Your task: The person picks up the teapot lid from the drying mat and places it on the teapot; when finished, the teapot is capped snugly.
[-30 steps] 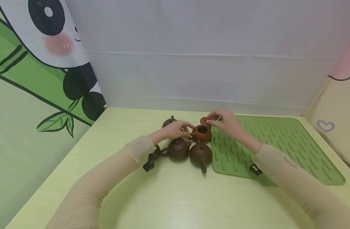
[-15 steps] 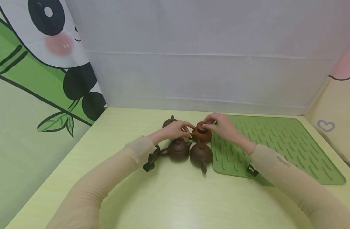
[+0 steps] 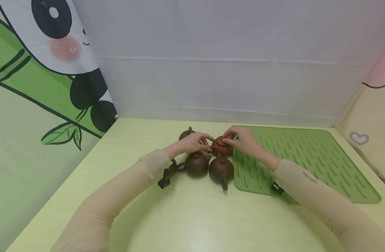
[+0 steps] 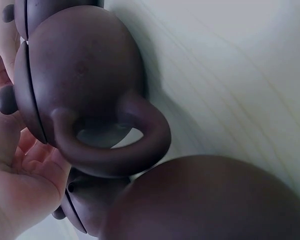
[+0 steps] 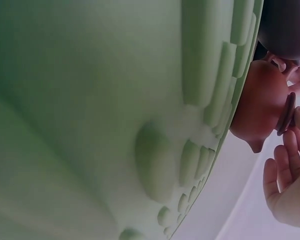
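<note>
A reddish-brown teapot [image 3: 223,151] stands by the left edge of the green mat. My left hand [image 3: 192,142] pinches its handle from the left, reaching over the dark teapots. With thumb and fingertips my right hand [image 3: 245,141] holds the knob of the reddish lid [image 5: 286,115], which is at the teapot's mouth. The right wrist view shows this lid slightly tilted, with its rim standing proud of the opening; the knob is mostly hidden by the fingers. In the left wrist view a dark teapot [image 4: 87,70] lies close beside the left hand.
Several dark brown teapots crowd around: one in front [image 3: 195,166], one nearer the mat [image 3: 221,170], one behind the left hand [image 3: 186,133] and another partly hidden by the left wrist. The ribbed green mat [image 3: 293,164] covers the table's right side. A white curtain [image 3: 192,84] closes the back.
My right hand has brought the lid left and down from beside the teapot's rim onto its mouth, covering the dark opening. My left hand has stayed at the handle.
</note>
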